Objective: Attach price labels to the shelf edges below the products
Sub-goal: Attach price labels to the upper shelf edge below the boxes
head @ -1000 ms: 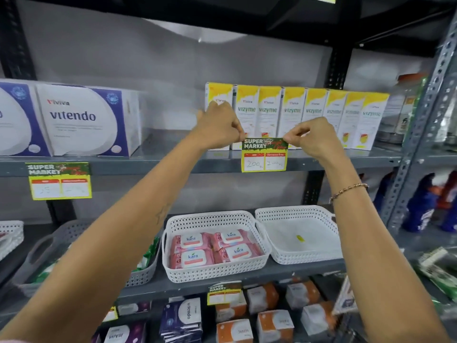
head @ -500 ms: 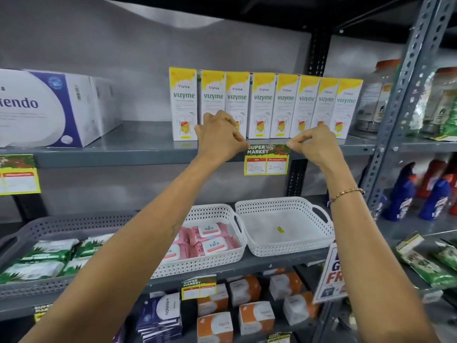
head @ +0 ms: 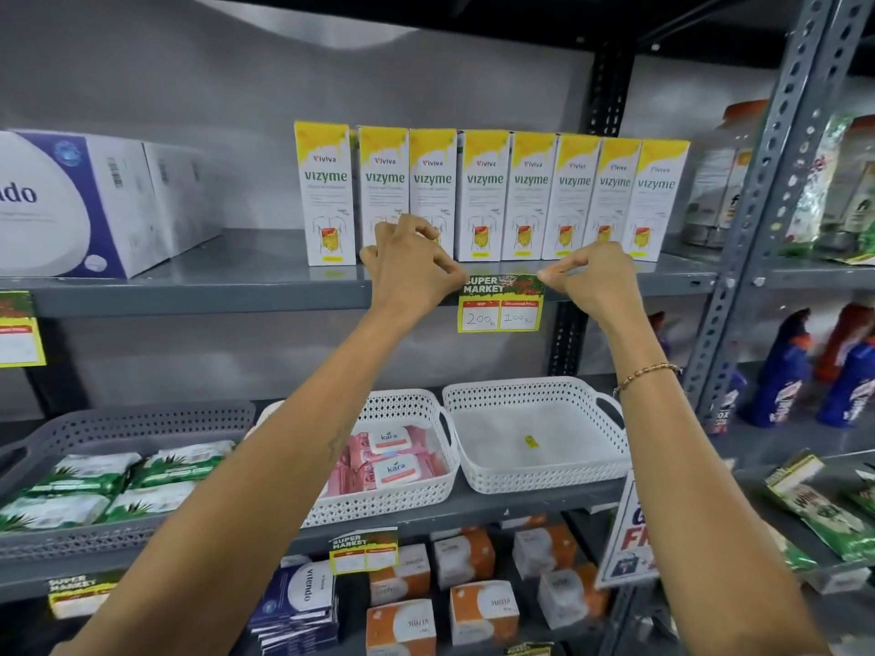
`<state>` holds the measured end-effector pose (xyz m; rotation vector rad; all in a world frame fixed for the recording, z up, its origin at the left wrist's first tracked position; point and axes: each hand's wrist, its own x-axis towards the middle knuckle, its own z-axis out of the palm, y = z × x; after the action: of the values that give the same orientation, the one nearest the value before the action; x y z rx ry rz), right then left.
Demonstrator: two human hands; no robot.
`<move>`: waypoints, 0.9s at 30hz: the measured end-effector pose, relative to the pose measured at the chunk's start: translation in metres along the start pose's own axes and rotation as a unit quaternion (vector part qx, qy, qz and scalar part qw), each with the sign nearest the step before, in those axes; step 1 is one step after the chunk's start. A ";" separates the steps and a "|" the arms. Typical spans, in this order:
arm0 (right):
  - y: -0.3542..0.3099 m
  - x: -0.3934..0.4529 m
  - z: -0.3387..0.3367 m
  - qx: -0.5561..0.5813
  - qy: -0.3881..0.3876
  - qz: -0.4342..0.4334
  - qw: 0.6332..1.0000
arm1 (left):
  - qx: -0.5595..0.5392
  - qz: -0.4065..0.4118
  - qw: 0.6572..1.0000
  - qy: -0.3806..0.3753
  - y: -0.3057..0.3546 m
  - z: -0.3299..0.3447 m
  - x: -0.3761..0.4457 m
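A yellow and green price label (head: 500, 305) reading 200 and 100 hangs on the front edge of the grey upper shelf (head: 236, 295), below a row of several yellow-topped Vizyme boxes (head: 483, 196). My left hand (head: 412, 272) pinches the label's top left corner against the shelf edge. My right hand (head: 592, 281) pinches its top right corner, fingers curled. Both arms reach up from below.
Large white and purple boxes (head: 85, 205) stand at the left, with another label (head: 19, 331) beneath. Lower shelf holds a grey basket (head: 118, 419), a white basket of pink packs (head: 402, 471) and a nearly bare white basket (head: 535, 433). A perforated upright post (head: 757, 205) stands right.
The view has shifted right and closer. Both hands stay pinched on the label's top corners at the shelf edge; the label hangs in the same spot.
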<state>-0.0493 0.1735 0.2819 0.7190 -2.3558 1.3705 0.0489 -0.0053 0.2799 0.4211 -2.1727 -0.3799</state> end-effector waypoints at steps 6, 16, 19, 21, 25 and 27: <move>0.007 0.004 0.005 -0.015 0.005 -0.022 1.000 | -0.013 -0.007 1.000 -0.003 -0.001 0.004 -0.002; 0.013 0.009 0.017 -0.069 0.024 -0.046 0.996 | 0.005 0.026 1.000 0.017 -0.001 0.007 -0.002; 0.014 0.007 0.017 -0.075 0.031 -0.048 0.996 | 0.019 0.038 0.999 0.028 -0.002 0.007 -0.004; 0.014 0.007 0.016 -0.081 0.032 -0.044 0.995 | 0.027 0.044 0.998 0.034 -0.002 0.007 -0.004; 0.012 0.007 0.016 -0.090 0.036 -0.045 0.994 | 0.042 0.054 0.996 0.050 0.000 0.009 -0.005; 0.012 0.006 0.016 -0.089 0.041 -0.045 0.994 | 0.045 0.057 0.996 0.054 0.001 0.010 -0.005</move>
<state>-0.0614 0.1630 0.2689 0.6941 -2.3157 1.1135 0.0436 -0.0010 0.2714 0.3576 -2.1018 -0.1927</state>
